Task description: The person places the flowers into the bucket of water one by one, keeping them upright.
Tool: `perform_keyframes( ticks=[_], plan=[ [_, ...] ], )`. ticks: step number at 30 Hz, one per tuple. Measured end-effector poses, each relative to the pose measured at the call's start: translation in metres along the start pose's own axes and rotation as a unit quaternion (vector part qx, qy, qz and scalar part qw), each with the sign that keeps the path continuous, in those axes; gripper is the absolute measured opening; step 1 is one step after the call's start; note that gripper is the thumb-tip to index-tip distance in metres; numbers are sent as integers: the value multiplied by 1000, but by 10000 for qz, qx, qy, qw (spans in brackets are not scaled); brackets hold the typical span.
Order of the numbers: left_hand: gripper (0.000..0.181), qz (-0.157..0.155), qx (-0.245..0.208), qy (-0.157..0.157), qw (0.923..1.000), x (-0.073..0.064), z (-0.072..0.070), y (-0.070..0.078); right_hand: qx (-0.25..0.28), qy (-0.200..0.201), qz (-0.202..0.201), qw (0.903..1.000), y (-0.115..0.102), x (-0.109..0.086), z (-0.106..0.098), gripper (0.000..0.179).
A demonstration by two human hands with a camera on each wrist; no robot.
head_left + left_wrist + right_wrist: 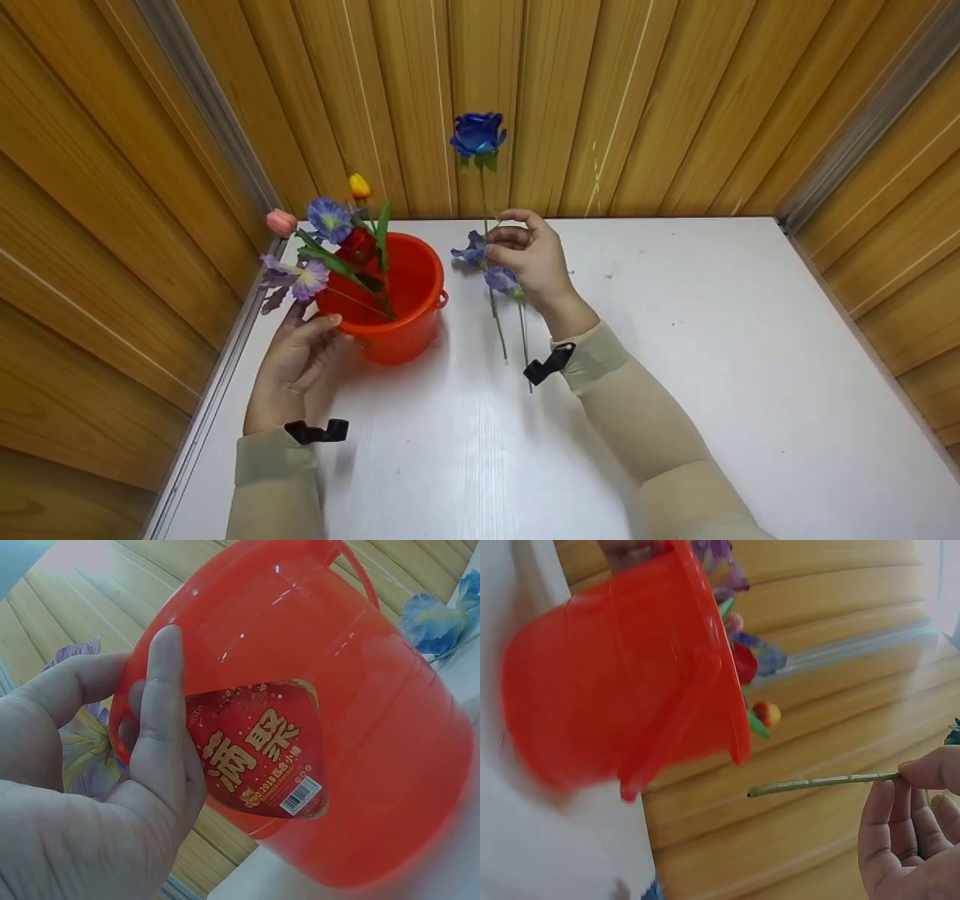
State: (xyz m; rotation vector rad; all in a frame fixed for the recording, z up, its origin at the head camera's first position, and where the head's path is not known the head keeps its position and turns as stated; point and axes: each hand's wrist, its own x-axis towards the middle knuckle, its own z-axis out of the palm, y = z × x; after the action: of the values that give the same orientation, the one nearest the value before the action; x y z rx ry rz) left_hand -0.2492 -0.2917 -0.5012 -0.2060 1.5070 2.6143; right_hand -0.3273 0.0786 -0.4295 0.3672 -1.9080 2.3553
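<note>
My left hand (296,364) grips the near left rim of a red plastic bucket (401,345), thumb and fingers on either side of its wall. A red label (262,750) with gold lettering shows on the bucket beside that hand. Between right thumb and fingers, my right hand (536,262) pinches the stem (817,782) of a blue artificial rose (478,135). The bloom stands upright above the hand, and the stem's lower end points down, right of the bucket. Inside the bucket lean a yellow tulip (360,186), a pink tulip (281,223), a red flower (358,245) and purple-blue irises (328,219).
Blue irises (501,280) with thin green stems lie on the white table (712,360), below the right hand. Wood-look panels (600,112) rise behind the table and along both sides. The bucket stands near the left edge.
</note>
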Motion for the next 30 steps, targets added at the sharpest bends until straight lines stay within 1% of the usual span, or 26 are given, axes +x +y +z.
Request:
perform_keyframes(
  ticks=[5,10,13,17,21,25,28,30],
  plan=[
    [81,-2,-38,25,10000,0,1,-1,-12,-176,-30,9998,-3,4,33,49],
    [84,-9,-58,61,10000,0,2,-1,191,-532,-196,9982,-4,12,65,46],
    [83,-7,-52,6,10000,-1,3,-1,354,-724,-196,9966,-4,17,80,45],
    [79,58,-117,-59,9999,-1,4,-2,320,-849,-213,9956,-6,23,96,48],
    [78,87,-133,-80,9998,0,4,-2,-57,-907,-325,9953,-2,27,108,49],
    [79,89,-64,-91,9999,1,3,-2,-526,-952,-317,9936,8,27,115,48],
    [78,94,-85,-62,9999,0,3,-2,-934,-1035,-213,9900,15,27,118,48],
    [77,86,-111,-36,9999,0,3,-3,-1246,-1102,-163,9859,19,26,120,48]
  ],
)
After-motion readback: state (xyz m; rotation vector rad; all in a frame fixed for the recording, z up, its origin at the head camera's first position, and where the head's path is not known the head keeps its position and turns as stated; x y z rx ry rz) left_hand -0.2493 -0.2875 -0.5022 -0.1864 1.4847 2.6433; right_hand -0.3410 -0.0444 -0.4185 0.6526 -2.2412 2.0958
